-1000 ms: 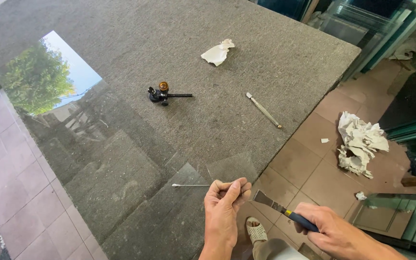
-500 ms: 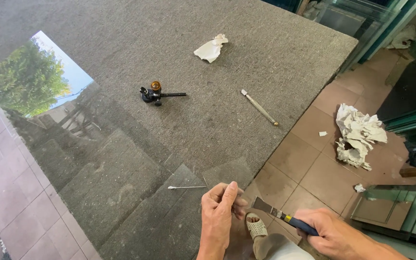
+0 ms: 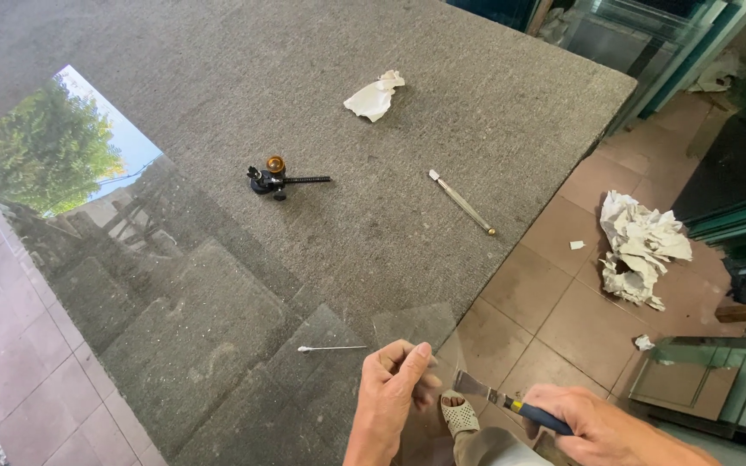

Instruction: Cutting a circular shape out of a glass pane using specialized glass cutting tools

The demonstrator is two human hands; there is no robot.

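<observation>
Left hand point(image 3: 395, 388) shifted slightly along glass sheet point(image 3: 218, 328) corner, fingers curled gripping edge. Right hand point(image 3: 597, 427), partly cut off, clasps putty knife point(image 3: 498, 399).

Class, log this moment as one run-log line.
left hand: pinching glass pane corner | right hand: holding scraper | table: glass cutter, rag

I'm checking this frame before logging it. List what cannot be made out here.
- Head view: right hand is cut off by the bottom edge; its scraper shows only partly.
- Left hand covers the glass pane's corner, so the grip there is hidden.
- The small black tool and the thin stick are too small to identify.
- Stacked glass runs off the right edge.
</observation>
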